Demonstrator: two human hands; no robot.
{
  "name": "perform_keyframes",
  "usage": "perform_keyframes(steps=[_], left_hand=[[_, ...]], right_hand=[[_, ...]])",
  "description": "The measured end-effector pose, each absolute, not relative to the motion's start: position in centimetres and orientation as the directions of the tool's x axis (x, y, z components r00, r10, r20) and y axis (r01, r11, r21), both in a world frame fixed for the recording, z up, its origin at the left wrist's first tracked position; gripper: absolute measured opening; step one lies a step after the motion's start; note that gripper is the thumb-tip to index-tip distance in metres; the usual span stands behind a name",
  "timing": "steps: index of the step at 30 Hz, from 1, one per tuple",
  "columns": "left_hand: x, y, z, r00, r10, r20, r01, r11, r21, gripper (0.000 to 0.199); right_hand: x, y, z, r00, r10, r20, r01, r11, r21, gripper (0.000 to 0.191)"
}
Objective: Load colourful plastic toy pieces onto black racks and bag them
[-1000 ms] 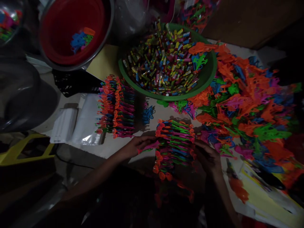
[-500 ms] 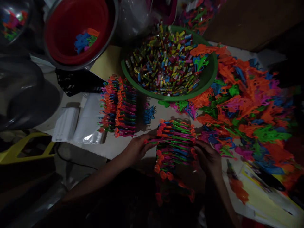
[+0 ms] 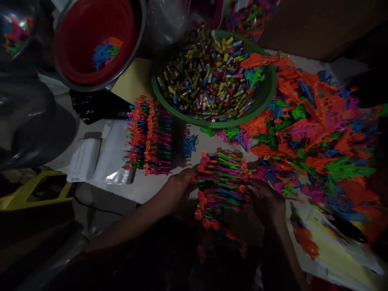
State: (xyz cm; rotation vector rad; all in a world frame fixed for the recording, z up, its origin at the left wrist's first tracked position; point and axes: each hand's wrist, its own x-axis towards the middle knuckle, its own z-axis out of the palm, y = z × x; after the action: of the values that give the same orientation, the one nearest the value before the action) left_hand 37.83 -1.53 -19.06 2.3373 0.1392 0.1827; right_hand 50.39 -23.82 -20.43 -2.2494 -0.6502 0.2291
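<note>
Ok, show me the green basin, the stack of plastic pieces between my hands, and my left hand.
Green basin point(image 3: 266, 95): head view, bare inner wall, right side.
Stack of plastic pieces point(image 3: 224, 185): head view, middle of its coloured strips.
Left hand point(image 3: 178, 187): head view, back of the hand.

1. The left hand point(image 3: 178, 186) reached the left side of a stack of coloured plastic pieces point(image 3: 222, 182), a red tip point(image 3: 192, 179) showing at its fingers.
2. The right hand point(image 3: 270, 201) was at the stack's right side.
3. A second stack point(image 3: 158, 147) lay leftward on the bench point(image 3: 140, 193), near clear plastic bags point(image 3: 111, 155).
4. A green basin point(image 3: 194, 120) held many small tubes point(image 3: 206, 85).
5. Loose pieces point(image 3: 318, 121) heaped the right side.
</note>
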Motion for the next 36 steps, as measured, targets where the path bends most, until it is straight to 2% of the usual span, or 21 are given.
perform_keyframes(steps=[5, 8, 11, 14, 19, 21, 22, 24, 26, 28, 31, 34, 36], left_hand=[[38.0, -1.8, -18.8, 0.988, 0.141, 0.067, 0.054, -0.710, 0.702, 0.021], [38.2, -1.8, -18.9, 0.985, 0.158, 0.069, 0.069, -0.729, 0.682, 0.019], [37.9, -1.8, -19.6, 0.981, 0.164, 0.106, 0.042, -0.707, 0.706, 0.015], [37.1, -2.1, -20.9, 0.981, 0.159, 0.116, 0.017, -0.657, 0.754, 0.019], [35.9, -2.4, -22.8, 0.921, 0.346, 0.179, 0.106, -0.665, 0.739, 0.018], [35.4, -2.1, -23.1, 0.925, 0.329, 0.188, 0.114, -0.714, 0.690, 0.017], [35.1, -1.9, -23.1, 0.938, 0.305, 0.167, 0.123, -0.740, 0.661, 0.016], [34.4, -1.6, -23.0, 0.961, 0.268, 0.074, 0.166, -0.766, 0.621, 0.015], [33.5, -1.4, -22.9, 0.957, 0.291, -0.018, 0.237, -0.738, 0.631, 0.014], [32.9, -1.6, -22.7, 0.946, 0.322, -0.037, 0.260, -0.685, 0.680, 0.013], [32.4, -2.0, -22.5, 0.927, 0.365, 0.089, 0.187, -0.655, 0.732, 0.018], [32.4, -2.1, -22.0, 0.855, 0.460, 0.240, 0.177, -0.693, 0.699, 0.021], [32.4, -2.1, -21.7, 0.837, 0.480, 0.263, 0.186, -0.700, 0.689, 0.020]], right_hand=[[50.3, -23.6, -20.0, 0.847, 0.530, 0.035, 0.402, -0.596, -0.695, 0.025], [50.2, -23.4, -20.1, 0.858, 0.514, -0.018, 0.347, -0.605, -0.717, 0.029], [50.1, -23.8, -20.0, 0.874, 0.486, -0.007, 0.309, -0.568, -0.763, 0.026], [49.7, -24.9, -19.5, 0.923, 0.384, 0.018, 0.233, -0.523, -0.820, 0.022], [50.4, -27.3, -19.0, 0.978, 0.123, 0.171, 0.209, -0.483, -0.850, 0.022], [51.3, -28.4, -19.3, 0.974, 0.096, 0.206, 0.221, -0.602, -0.767, 0.025], [51.8, -29.0, -19.4, 0.969, 0.113, 0.219, 0.236, -0.691, -0.683, 0.026], [52.7, -29.9, -19.7, 0.952, 0.155, 0.264, 0.270, -0.830, -0.488, 0.027], [53.3, -30.4, -19.7, 0.924, 0.154, 0.350, 0.290, -0.879, -0.378, 0.028], [53.4, -30.2, -19.4, 0.887, 0.153, 0.436, 0.319, -0.886, -0.337, 0.028], [53.2, -28.8, -18.7, 0.805, 0.283, 0.521, 0.463, -0.849, -0.255, 0.025], [53.0, -26.6, -18.4, 0.732, 0.414, 0.541, 0.597, -0.773, -0.216, 0.024], [53.0, -25.4, -18.8, 0.726, 0.456, 0.514, 0.635, -0.731, -0.248, 0.025]])
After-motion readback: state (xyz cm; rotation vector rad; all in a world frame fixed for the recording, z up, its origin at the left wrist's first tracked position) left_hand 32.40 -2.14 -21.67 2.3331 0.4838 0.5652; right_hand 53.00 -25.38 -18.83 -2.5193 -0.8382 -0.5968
